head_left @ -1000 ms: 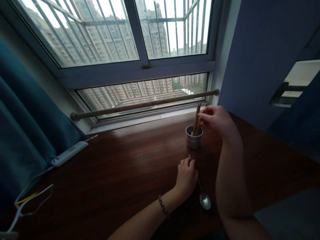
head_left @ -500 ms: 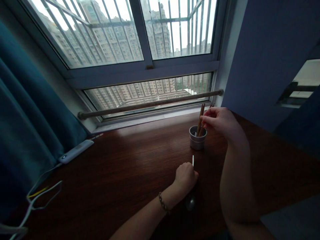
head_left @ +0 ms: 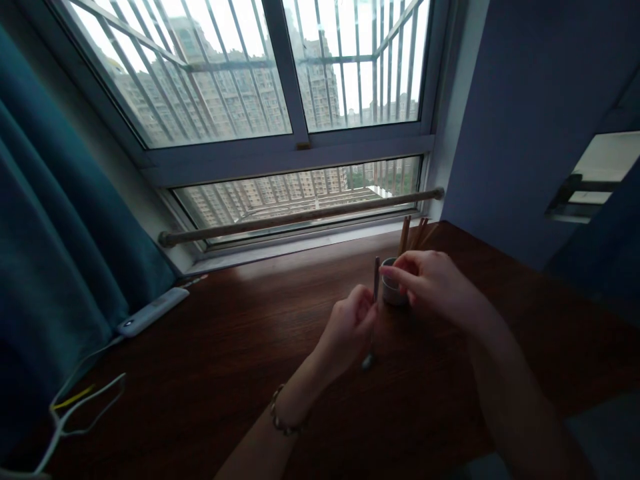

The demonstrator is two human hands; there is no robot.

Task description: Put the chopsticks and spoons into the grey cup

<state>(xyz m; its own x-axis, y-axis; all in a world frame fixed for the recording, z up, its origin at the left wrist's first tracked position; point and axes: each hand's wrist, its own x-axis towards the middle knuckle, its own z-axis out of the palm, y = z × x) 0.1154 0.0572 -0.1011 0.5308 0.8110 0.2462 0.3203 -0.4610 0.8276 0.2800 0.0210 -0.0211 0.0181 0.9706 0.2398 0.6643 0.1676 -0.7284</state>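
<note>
My left hand [head_left: 347, 327] is closed round a metal spoon [head_left: 376, 273], gripping it partway along the handle. The spoon stands nearly upright, handle tip at the top and its bowl low over the table. My right hand [head_left: 427, 280] is beside the handle tip, fingers loosely curled and a little apart; no thing shows in them. Behind that hand, partly covered by it, stands a small pale cup [head_left: 393, 290]. Several wooden chopsticks [head_left: 405, 235] rise from the cup and lean to different sides.
A dark wooden table [head_left: 250, 333] spreads under both hands. At the left lie a white power strip [head_left: 154, 312], white cables [head_left: 57, 423] and a blue curtain [head_left: 55, 233]. A rail [head_left: 300, 217] crosses the barred window behind; a wall [head_left: 510, 147] bounds the right.
My right hand has left the chopsticks and moved down and left, in front of the cup. My left hand has raised the spoon and brought it slightly left, closer to the right fingers.
</note>
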